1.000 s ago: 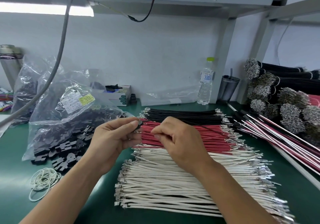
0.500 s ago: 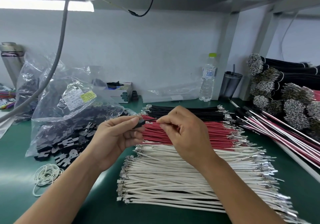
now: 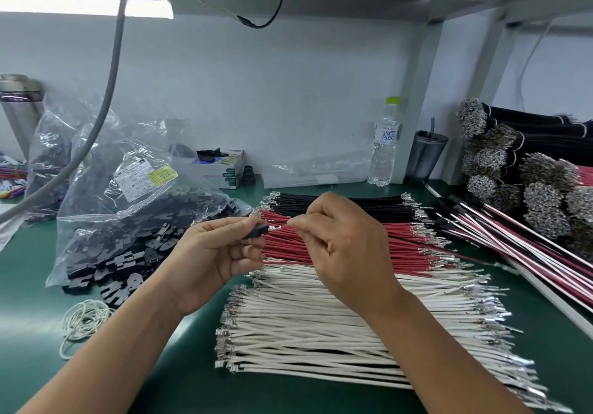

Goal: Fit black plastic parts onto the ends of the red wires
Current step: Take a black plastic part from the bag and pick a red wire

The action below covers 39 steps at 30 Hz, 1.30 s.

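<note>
The left hand [image 3: 215, 253] pinches a black plastic part [image 3: 255, 231]. At its 3 o'clock, the right hand [image 3: 343, 247] pinches one red wire [image 3: 279, 228], above the red wires [image 3: 398, 250] on the table [image 3: 29, 311].

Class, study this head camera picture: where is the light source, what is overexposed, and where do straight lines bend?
Head view: the fluorescent tube at upper left is blown out white; wide-angle distortion bows the shelf upright; the left hand with its black plastic part stays fairly sharp.
</note>
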Tool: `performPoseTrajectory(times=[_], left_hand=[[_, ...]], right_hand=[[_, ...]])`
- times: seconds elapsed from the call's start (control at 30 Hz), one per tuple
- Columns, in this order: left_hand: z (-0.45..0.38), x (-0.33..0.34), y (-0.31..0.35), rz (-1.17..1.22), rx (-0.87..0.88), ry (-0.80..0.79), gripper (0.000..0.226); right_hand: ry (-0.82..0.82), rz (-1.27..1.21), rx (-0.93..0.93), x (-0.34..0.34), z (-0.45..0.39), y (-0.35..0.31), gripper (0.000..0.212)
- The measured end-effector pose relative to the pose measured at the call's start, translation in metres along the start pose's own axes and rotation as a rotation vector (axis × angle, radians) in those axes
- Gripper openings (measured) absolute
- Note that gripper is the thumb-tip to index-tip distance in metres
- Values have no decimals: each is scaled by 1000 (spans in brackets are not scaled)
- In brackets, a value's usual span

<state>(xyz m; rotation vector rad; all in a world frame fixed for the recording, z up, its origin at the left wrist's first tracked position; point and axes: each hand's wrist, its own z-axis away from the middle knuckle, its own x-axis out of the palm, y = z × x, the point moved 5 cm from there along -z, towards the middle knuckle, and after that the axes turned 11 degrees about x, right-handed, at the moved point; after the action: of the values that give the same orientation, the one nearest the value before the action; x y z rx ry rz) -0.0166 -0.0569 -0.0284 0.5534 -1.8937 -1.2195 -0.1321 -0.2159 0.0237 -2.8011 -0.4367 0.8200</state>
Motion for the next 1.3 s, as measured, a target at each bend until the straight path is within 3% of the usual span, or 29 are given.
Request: performPoseTrajectory(times=[0.2,0.37,0.73,0.93,1.3], left_hand=[[-1,-1,1,35,-4,5,27],[-1,-1,1,48,3,5,26],[-2,-5,1,-23,-2,25,29],[-3,-4,1,25,-18,26,25],[-1,-2,4,32,-4,22,25]], right_hand=[[-11,-26,36,3,1,-1,8],[-37,-191,153,8,2,5,8],[-84,-42,-28,6,1,0,10],[-33,-211,132,6,0,10,11],[-73,-202,121,11,3,3,13]])
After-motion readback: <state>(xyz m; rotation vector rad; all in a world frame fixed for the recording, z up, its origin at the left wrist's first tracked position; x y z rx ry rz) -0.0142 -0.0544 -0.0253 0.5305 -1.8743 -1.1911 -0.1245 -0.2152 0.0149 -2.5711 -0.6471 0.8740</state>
